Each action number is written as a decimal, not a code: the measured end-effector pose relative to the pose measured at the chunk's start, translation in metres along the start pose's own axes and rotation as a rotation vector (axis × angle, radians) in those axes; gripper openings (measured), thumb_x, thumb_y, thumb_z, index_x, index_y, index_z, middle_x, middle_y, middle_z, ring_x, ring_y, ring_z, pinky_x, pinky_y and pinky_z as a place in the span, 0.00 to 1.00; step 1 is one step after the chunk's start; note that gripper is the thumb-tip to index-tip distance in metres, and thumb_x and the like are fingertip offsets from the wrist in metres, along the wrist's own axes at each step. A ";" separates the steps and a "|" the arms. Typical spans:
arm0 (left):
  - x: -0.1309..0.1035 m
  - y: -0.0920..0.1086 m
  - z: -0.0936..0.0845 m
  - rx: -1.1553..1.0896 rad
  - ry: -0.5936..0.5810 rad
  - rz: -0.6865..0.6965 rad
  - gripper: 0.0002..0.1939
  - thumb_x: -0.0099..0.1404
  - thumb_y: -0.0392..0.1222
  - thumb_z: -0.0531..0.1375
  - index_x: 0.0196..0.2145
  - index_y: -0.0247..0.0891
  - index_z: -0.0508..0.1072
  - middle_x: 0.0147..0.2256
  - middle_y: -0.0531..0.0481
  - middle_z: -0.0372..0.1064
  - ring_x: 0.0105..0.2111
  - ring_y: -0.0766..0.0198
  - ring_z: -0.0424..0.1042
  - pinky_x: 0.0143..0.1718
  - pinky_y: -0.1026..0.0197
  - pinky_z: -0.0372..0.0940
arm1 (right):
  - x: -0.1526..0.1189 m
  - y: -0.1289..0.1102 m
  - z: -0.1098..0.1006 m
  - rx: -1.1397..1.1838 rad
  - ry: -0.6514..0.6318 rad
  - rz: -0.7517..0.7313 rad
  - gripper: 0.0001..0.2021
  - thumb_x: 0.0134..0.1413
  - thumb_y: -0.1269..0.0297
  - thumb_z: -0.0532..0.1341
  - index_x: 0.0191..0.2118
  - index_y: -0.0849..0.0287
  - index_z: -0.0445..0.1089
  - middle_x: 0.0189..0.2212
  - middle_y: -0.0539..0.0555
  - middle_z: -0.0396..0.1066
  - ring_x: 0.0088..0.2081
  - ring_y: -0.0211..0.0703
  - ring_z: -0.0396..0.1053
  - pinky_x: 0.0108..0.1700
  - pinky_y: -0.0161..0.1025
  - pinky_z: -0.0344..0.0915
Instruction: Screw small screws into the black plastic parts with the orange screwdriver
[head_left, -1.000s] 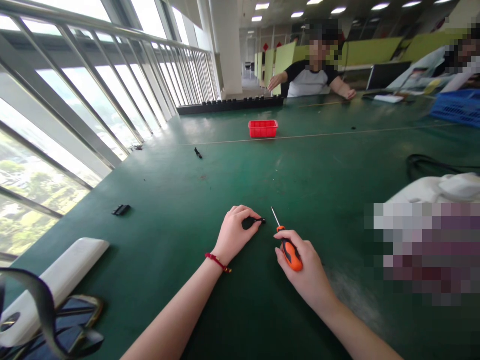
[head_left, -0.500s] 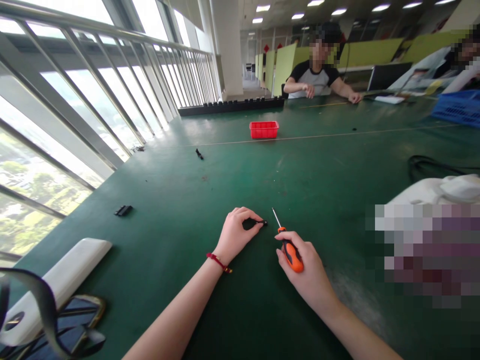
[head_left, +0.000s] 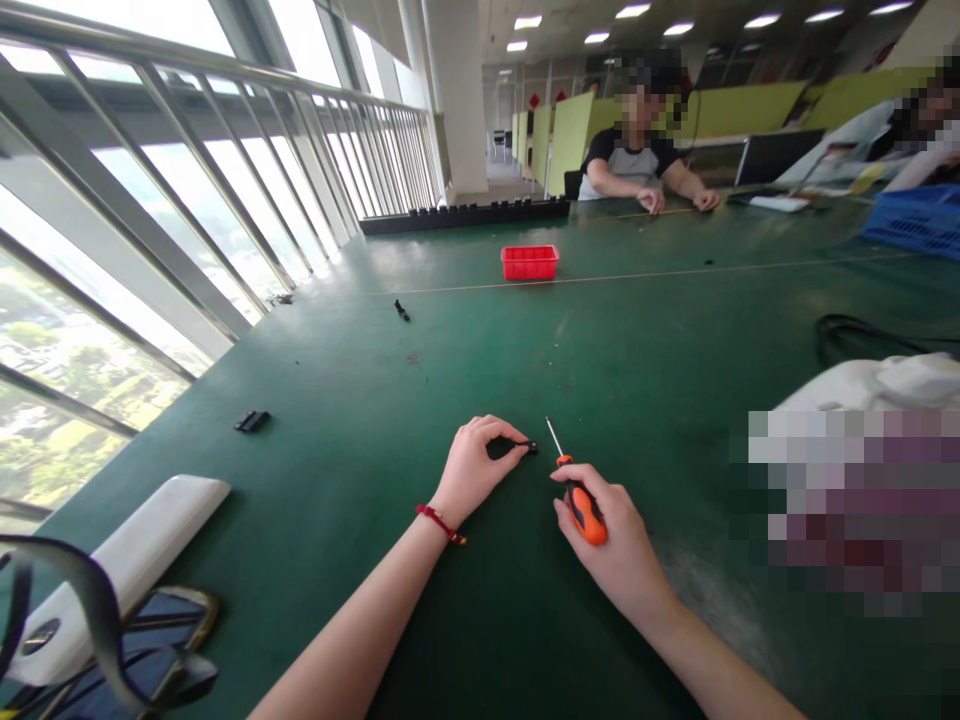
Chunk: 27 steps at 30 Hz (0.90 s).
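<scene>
Currently, left hand [head_left: 480,458] pinches small black part [head_left: 532,447] between thumb and fingers, at the desk [head_left: 450,370]; contact with it unclear. Right hand's [head_left: 619,520] fingers grip screwdriver [head_left: 588,514] by its handle, tip near the part, not touching. Red bin [head_left: 529,264] sits farther back.

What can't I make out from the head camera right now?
All in the head view:
- Small black part: full shape partly hidden by the left hand.
- Screwdriver: tip type too small; the right hand covers some handle.
- White bar: partly behind a dark strap.
- Blue basket: cut off by the right edge.
</scene>
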<state>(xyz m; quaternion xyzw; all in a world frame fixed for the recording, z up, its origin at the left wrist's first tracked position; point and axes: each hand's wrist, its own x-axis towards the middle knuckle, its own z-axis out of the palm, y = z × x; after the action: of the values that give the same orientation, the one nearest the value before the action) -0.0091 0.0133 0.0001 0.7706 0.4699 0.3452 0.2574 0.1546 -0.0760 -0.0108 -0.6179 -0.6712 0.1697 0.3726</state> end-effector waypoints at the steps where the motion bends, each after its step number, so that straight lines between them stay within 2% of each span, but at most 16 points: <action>1: 0.000 0.000 0.000 -0.004 0.006 0.003 0.02 0.58 0.38 0.62 0.30 0.39 0.76 0.34 0.50 0.74 0.38 0.60 0.70 0.44 0.55 0.65 | 0.000 0.000 0.000 0.004 -0.005 0.005 0.08 0.52 0.65 0.58 0.40 0.54 0.67 0.28 0.50 0.69 0.30 0.43 0.68 0.32 0.39 0.65; 6: -0.001 0.006 -0.002 -0.021 0.057 0.099 0.03 0.59 0.38 0.62 0.32 0.39 0.76 0.35 0.49 0.74 0.38 0.62 0.70 0.44 0.57 0.65 | 0.000 0.001 0.000 0.093 0.009 0.050 0.10 0.56 0.60 0.56 0.43 0.55 0.68 0.30 0.52 0.70 0.30 0.41 0.68 0.33 0.39 0.66; 10: -0.015 0.013 -0.008 0.038 0.007 0.179 0.04 0.61 0.39 0.61 0.34 0.39 0.76 0.35 0.49 0.74 0.38 0.62 0.70 0.44 0.57 0.65 | 0.000 0.002 0.000 0.199 0.037 0.048 0.13 0.58 0.58 0.56 0.47 0.55 0.68 0.33 0.52 0.71 0.31 0.40 0.68 0.36 0.38 0.66; 16: -0.043 0.019 -0.011 -0.029 -0.023 0.121 0.03 0.60 0.38 0.62 0.33 0.39 0.76 0.34 0.50 0.74 0.36 0.64 0.71 0.40 0.61 0.67 | 0.002 -0.002 -0.003 0.132 -0.049 -0.007 0.10 0.54 0.60 0.60 0.42 0.54 0.71 0.29 0.49 0.71 0.30 0.41 0.67 0.36 0.38 0.64; 20: -0.045 0.021 -0.007 -0.054 -0.069 0.140 0.03 0.60 0.38 0.62 0.33 0.39 0.76 0.33 0.49 0.74 0.36 0.63 0.71 0.41 0.60 0.67 | 0.004 -0.005 -0.005 0.095 -0.074 -0.046 0.08 0.55 0.64 0.59 0.40 0.55 0.72 0.27 0.49 0.71 0.31 0.40 0.68 0.37 0.37 0.62; 27: -0.043 0.022 -0.008 -0.058 -0.069 0.098 0.03 0.60 0.38 0.62 0.32 0.39 0.76 0.33 0.49 0.74 0.36 0.63 0.72 0.41 0.59 0.67 | 0.004 -0.004 -0.005 0.094 -0.088 -0.040 0.05 0.53 0.65 0.59 0.36 0.55 0.72 0.31 0.50 0.74 0.33 0.41 0.70 0.38 0.38 0.63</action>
<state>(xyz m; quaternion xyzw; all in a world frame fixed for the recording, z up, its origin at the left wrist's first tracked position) -0.0170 -0.0344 0.0082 0.7963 0.4125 0.3439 0.2784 0.1550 -0.0739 -0.0038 -0.5780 -0.6906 0.2205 0.3747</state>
